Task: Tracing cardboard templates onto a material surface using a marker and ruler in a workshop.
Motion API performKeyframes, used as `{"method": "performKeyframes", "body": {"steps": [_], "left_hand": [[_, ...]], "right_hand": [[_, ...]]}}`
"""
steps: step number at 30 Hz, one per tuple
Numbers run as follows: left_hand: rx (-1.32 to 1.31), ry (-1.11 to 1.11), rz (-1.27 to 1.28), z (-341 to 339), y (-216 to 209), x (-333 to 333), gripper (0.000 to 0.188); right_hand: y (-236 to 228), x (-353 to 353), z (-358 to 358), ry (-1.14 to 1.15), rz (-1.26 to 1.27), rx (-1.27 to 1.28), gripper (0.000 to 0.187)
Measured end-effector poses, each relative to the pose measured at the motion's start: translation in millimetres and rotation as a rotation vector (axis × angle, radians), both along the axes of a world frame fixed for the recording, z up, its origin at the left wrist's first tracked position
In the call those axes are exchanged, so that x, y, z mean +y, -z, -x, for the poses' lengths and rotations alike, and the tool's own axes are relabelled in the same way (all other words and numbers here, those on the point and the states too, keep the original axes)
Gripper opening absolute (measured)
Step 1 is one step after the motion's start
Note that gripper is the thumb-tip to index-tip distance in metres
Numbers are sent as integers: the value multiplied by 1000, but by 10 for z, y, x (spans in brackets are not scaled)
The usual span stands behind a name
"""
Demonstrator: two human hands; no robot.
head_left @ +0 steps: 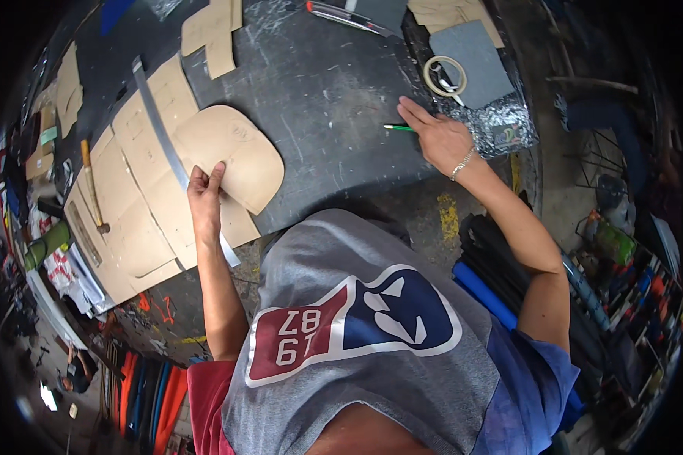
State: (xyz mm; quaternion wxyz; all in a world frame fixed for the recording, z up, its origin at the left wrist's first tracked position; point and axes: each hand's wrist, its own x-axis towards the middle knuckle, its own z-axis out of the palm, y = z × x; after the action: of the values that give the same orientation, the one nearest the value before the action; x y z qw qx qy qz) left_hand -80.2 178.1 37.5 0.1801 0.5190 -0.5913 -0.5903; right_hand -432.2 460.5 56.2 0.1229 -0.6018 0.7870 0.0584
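Note:
My left hand (205, 191) pinches the lower left edge of a tan cardboard template (243, 155) with rounded corners, thumb on top. The template lies partly over a larger cardboard sheet (140, 193) and partly over the dark table. A long metal ruler (158, 125) slants across the large sheet and passes behind my left hand. My right hand (443, 144) is over the table's right side, palm down, its fingers stretched out. Just beside those fingers is a green pencil (399, 127); its other end is hidden by the hand.
A tape roll (445, 76) sits on a grey piece (478, 64) near shiny black plastic (501, 125). At left, a hammer (92, 186) lies on the cardboard. More cut patterns (212, 34) and a red-black tool (347, 17) are farther back. Rolled material (486, 292) stands below the table's right edge.

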Motion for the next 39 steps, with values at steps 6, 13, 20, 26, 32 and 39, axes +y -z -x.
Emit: {"method": "performKeyframes", "body": {"steps": [6, 13, 20, 26, 32, 39], "left_hand": [[-47, 57, 13, 40, 88, -36, 18], [-51, 71, 88, 175, 118, 27, 50], [-207, 134, 245, 185, -111, 136, 79], [-208, 162, 282, -8, -11, 127, 78], [-217, 118, 243, -94, 50, 121, 77], [-217, 113, 322, 55, -151, 187, 52]], "right_hand": [[-139, 526, 232, 184, 22, -60, 53], [386, 792, 847, 661, 435, -48, 39], [112, 238, 190, 489, 473, -47, 49], [356, 406, 283, 622, 496, -319, 50], [487, 351, 671, 652, 566, -268, 34], [577, 232, 783, 690, 366, -227, 31]]}}
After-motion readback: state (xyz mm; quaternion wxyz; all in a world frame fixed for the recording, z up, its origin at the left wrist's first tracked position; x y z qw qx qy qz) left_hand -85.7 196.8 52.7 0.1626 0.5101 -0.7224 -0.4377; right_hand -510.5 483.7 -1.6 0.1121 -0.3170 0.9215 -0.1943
